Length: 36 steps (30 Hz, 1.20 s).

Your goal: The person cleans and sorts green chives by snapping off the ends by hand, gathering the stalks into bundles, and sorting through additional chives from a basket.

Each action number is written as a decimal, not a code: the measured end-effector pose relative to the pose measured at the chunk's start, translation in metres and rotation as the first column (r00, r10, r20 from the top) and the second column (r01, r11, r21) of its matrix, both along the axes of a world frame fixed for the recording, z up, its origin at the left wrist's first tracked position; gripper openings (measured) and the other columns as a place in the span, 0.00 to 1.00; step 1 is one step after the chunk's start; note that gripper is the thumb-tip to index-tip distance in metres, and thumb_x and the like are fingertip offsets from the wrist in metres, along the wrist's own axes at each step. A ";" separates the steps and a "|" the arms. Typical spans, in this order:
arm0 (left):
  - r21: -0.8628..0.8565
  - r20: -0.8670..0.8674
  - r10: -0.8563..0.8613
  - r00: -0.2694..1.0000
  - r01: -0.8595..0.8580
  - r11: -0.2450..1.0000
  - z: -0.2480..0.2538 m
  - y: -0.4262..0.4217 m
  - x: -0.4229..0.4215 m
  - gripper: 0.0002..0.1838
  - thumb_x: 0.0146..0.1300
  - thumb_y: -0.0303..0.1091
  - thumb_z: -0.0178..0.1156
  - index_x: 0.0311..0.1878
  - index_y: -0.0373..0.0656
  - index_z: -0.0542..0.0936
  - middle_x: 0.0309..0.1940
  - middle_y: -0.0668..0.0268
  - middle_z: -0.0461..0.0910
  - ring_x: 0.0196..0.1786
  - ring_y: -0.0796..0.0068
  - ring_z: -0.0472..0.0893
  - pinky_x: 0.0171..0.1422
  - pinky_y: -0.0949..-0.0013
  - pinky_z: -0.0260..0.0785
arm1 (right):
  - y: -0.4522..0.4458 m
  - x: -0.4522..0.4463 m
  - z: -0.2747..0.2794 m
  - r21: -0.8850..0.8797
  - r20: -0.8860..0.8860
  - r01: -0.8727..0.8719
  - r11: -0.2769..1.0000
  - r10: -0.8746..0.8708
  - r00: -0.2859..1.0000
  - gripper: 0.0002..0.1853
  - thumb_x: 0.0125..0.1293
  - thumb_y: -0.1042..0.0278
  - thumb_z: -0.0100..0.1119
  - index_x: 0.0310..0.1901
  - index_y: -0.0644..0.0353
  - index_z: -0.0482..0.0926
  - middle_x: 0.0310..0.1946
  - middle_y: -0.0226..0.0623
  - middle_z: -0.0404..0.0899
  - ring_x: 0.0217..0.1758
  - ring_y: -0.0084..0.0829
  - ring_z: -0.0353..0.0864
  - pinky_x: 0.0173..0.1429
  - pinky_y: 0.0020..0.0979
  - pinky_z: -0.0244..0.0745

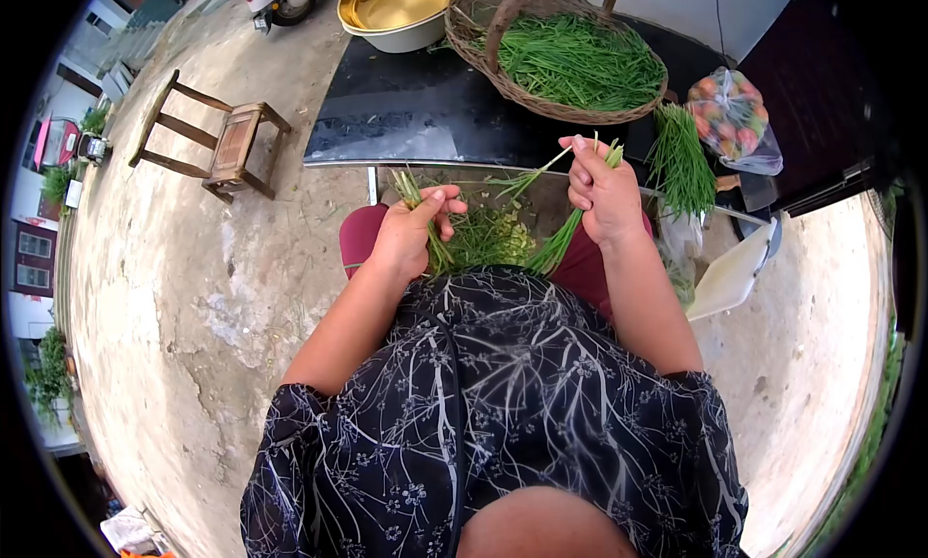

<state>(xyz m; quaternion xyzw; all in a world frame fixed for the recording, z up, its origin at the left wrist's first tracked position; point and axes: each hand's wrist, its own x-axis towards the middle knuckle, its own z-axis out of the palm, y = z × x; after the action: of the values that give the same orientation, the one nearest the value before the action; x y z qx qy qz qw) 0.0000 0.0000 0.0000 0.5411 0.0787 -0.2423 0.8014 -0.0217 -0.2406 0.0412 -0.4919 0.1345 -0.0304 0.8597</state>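
My left hand is closed around a small bunch of chives, their pale ends sticking up past the thumb. My right hand grips another bunch of chives, which hangs down toward my lap. Between its thumb and forefinger it also pinches a thin strand that slants down to the left. The hands are apart, just in front of the table edge. Below them, loose green and yellowish trimmings lie between my knees.
On the black table stand a wicker basket heaped with chives and a gold-coloured basin. A chive bundle hangs over the right edge beside a plastic bag of round fruit. A wooden chair stands left.
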 end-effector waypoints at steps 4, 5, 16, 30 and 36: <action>0.105 0.165 -0.039 0.986 0.022 0.994 0.007 -0.011 -0.012 0.10 0.58 0.30 0.58 0.40 0.34 0.77 0.32 0.61 0.79 0.19 0.83 0.65 0.24 0.79 0.59 | 0.000 -0.005 0.002 0.027 -0.017 -0.082 0.996 0.082 0.996 0.12 0.63 0.63 0.55 0.39 0.64 0.75 0.13 0.18 0.58 0.13 0.11 0.51 0.15 0.16 0.45; 0.148 0.206 -0.072 0.976 0.042 0.988 0.013 -0.012 -0.013 0.10 0.58 0.31 0.59 0.39 0.34 0.77 0.31 0.62 0.79 0.19 0.83 0.64 0.23 0.79 0.57 | 0.004 -0.004 0.002 0.019 -0.019 -0.096 0.995 0.096 0.995 0.11 0.63 0.63 0.55 0.39 0.64 0.75 0.13 0.18 0.57 0.13 0.10 0.51 0.15 0.16 0.45; 0.336 0.336 -0.235 0.912 0.117 0.934 0.023 -0.025 -0.026 0.06 0.56 0.24 0.60 0.37 0.38 0.79 0.32 0.72 0.78 0.34 0.86 0.73 0.42 0.80 0.66 | 0.026 -0.009 0.000 -0.057 -0.016 -0.328 0.943 0.328 0.945 0.11 0.63 0.64 0.55 0.39 0.63 0.76 0.15 0.15 0.58 0.14 0.08 0.50 0.17 0.14 0.43; 0.218 0.325 -0.112 0.939 0.040 0.975 0.021 -0.023 -0.024 0.04 0.55 0.24 0.60 0.34 0.37 0.78 0.30 0.71 0.77 0.34 0.85 0.73 0.40 0.81 0.66 | 0.037 -0.015 -0.009 -0.649 -0.105 -0.355 0.673 0.383 0.918 0.09 0.53 0.66 0.63 0.31 0.64 0.80 0.18 0.25 0.73 0.23 0.15 0.66 0.28 0.21 0.64; 0.259 0.220 -0.123 0.968 0.064 0.964 0.029 -0.022 -0.025 0.02 0.55 0.24 0.59 0.33 0.38 0.77 0.31 0.71 0.77 0.35 0.84 0.74 0.41 0.80 0.66 | 0.029 -0.015 -0.008 -0.716 -0.120 -0.391 0.579 0.450 0.885 0.09 0.54 0.66 0.62 0.31 0.64 0.80 0.19 0.28 0.74 0.23 0.15 0.66 0.28 0.22 0.65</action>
<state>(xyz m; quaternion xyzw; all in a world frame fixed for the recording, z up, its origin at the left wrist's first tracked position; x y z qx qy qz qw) -0.0247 -0.0222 0.0285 0.6655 -0.0125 -0.2028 0.7182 -0.0368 -0.2121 0.0328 -0.8054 -0.0410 0.1053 0.5819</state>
